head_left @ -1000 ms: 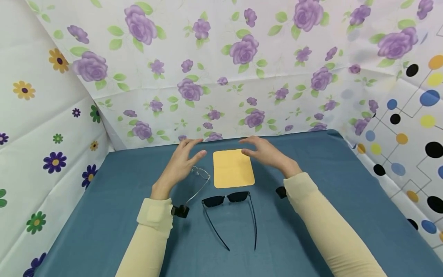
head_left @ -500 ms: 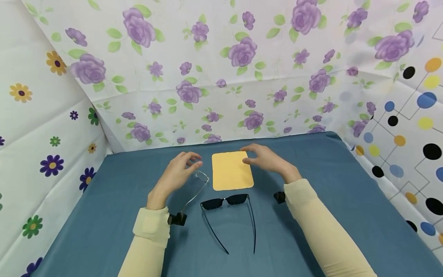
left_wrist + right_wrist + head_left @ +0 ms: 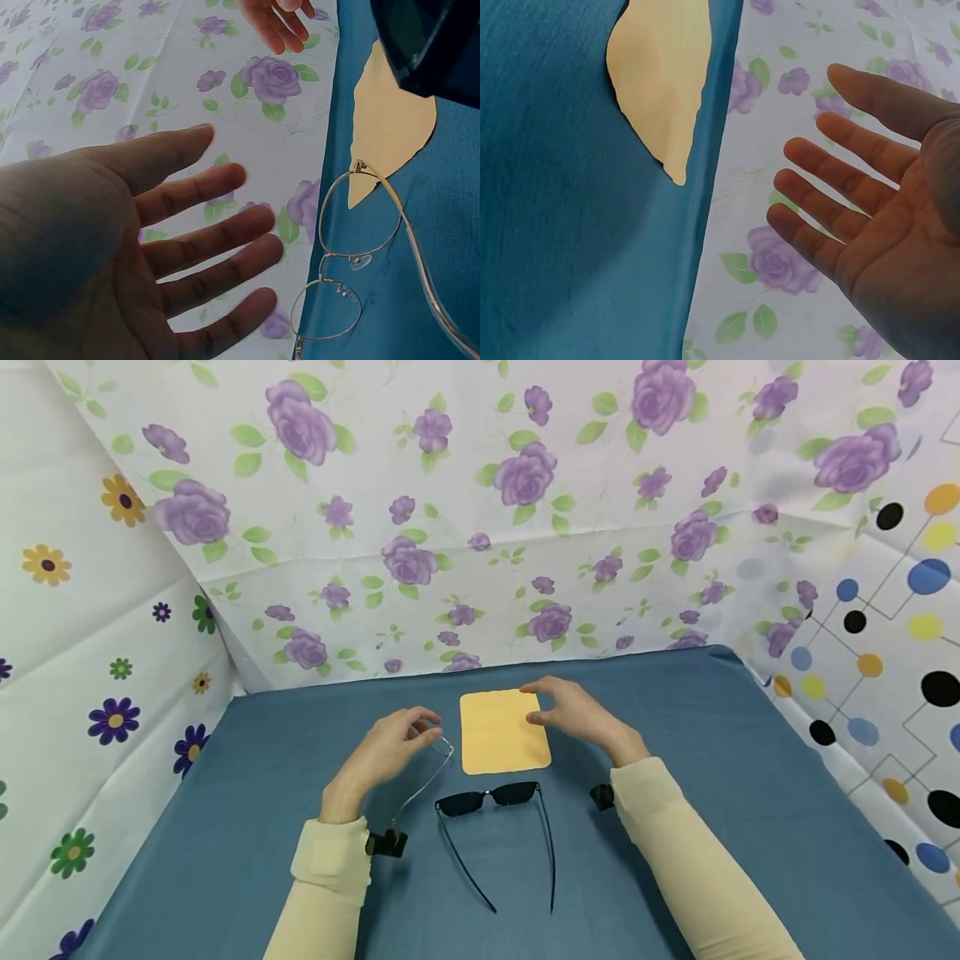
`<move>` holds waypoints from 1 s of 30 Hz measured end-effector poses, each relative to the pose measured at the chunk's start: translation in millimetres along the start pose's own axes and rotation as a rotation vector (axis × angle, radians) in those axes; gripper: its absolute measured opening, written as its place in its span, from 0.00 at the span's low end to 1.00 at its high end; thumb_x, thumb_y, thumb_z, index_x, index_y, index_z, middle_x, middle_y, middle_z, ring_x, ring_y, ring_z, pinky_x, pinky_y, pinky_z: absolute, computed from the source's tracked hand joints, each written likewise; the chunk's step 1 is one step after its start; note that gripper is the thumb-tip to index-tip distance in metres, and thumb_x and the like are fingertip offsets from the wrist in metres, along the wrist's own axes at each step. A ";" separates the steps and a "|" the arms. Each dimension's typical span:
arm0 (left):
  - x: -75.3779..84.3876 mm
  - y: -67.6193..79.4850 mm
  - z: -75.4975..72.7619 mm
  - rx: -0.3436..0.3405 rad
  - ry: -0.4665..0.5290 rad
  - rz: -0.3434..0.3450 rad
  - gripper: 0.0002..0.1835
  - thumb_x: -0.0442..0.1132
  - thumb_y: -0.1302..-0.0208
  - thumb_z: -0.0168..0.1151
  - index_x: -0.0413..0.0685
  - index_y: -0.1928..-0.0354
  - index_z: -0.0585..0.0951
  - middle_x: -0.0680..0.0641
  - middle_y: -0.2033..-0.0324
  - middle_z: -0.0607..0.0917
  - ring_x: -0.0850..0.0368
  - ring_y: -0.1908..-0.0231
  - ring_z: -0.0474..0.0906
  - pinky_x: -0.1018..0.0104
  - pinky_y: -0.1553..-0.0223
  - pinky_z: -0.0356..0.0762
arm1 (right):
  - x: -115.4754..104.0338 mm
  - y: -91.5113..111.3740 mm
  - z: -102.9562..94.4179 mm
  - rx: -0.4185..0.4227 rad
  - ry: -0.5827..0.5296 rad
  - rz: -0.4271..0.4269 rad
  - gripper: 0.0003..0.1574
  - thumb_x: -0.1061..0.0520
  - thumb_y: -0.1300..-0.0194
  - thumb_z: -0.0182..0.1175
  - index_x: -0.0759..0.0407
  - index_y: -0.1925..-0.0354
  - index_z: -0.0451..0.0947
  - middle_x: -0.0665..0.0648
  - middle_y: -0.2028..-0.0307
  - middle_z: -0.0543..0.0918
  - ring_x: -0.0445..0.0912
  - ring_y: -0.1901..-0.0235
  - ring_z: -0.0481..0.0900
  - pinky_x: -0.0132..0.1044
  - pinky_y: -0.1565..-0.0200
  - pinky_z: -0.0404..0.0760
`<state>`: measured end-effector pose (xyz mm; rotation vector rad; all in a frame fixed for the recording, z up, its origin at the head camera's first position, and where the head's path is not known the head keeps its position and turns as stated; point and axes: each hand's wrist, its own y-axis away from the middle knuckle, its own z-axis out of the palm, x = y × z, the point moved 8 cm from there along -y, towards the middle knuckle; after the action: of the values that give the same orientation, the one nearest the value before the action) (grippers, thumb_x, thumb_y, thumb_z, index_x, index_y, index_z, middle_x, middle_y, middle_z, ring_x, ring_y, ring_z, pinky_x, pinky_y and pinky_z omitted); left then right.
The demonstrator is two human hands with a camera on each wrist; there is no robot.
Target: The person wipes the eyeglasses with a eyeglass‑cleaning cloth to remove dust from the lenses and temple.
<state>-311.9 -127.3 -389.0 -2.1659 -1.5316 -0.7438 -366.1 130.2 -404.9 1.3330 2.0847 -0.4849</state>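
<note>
Fingers bent slightly, my left hand (image 3: 381, 753) hovers over a pair of thin metal-framed eyeglasses (image 3: 360, 215) and partly covers them in the head view. The left wrist view has its fingers spread, apart from the frame. Above the upper right edge of a yellow cloth (image 3: 501, 737) is my right hand (image 3: 581, 714); its fingers are extended and hold nothing in the right wrist view. Black sunglasses (image 3: 461, 803) lie in front of the cloth, their temples unfolded toward me.
A blue cloth (image 3: 637, 852) covers the table. Behind it hangs a white sheet (image 3: 450, 460) with purple flowers. Patterned sheets also stand at the left and right sides. A black wrist camera (image 3: 387, 843) sits at the left cuff, near the eyeglasses' temple.
My left hand has come down toward the eyeglasses, with its fingers drawing closer together. My right hand has lowered slightly beside the cloth. The glasses and cloth stay in place.
</note>
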 end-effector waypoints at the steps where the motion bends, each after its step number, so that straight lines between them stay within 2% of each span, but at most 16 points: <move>1: -0.4 0.1 1.3 -0.015 -0.004 -0.001 0.19 0.49 0.20 0.58 0.49 0.36 0.80 0.43 0.47 0.83 0.47 0.51 0.80 0.48 0.51 0.81 | 0.4 0.1 0.3 0.004 0.007 -0.002 0.36 0.55 0.27 0.67 0.58 0.25 0.70 0.62 0.27 0.70 0.59 0.26 0.64 0.59 0.32 0.71; 5: -3.1 3.0 4.9 -0.052 -0.020 -0.007 0.18 0.48 0.20 0.58 0.48 0.37 0.81 0.43 0.49 0.84 0.47 0.50 0.79 0.48 0.51 0.81 | -1.1 0.4 4.5 -0.002 -0.015 -0.001 0.37 0.55 0.28 0.68 0.59 0.25 0.70 0.62 0.27 0.70 0.60 0.25 0.63 0.60 0.31 0.70; 11: -7.7 8.1 4.4 -0.062 -0.025 -0.019 0.17 0.48 0.20 0.58 0.47 0.38 0.82 0.44 0.51 0.83 0.46 0.50 0.79 0.48 0.52 0.81 | -3.6 0.2 11.0 -0.017 -0.042 0.005 0.38 0.54 0.27 0.67 0.59 0.25 0.69 0.62 0.26 0.69 0.61 0.25 0.62 0.61 0.31 0.69; 23: -9.1 4.1 13.5 -0.088 -0.036 -0.045 0.17 0.46 0.20 0.58 0.48 0.38 0.82 0.45 0.52 0.84 0.47 0.52 0.81 0.47 0.53 0.81 | 7.9 2.6 15.4 -0.020 -0.040 0.029 0.39 0.54 0.28 0.69 0.58 0.24 0.68 0.63 0.24 0.67 0.62 0.23 0.58 0.63 0.29 0.65; 30: -11.3 4.8 20.5 -0.120 -0.023 -0.076 0.17 0.45 0.22 0.61 0.46 0.38 0.82 0.44 0.53 0.84 0.48 0.55 0.81 0.48 0.53 0.81 | 11.8 1.5 22.9 -0.028 -0.084 0.027 0.38 0.54 0.28 0.69 0.56 0.25 0.69 0.64 0.23 0.64 0.63 0.21 0.53 0.64 0.28 0.63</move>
<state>-306.2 -125.2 -412.2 -2.2192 -1.6275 -0.8590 -361.6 125.3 -429.8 1.3012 1.9953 -0.4901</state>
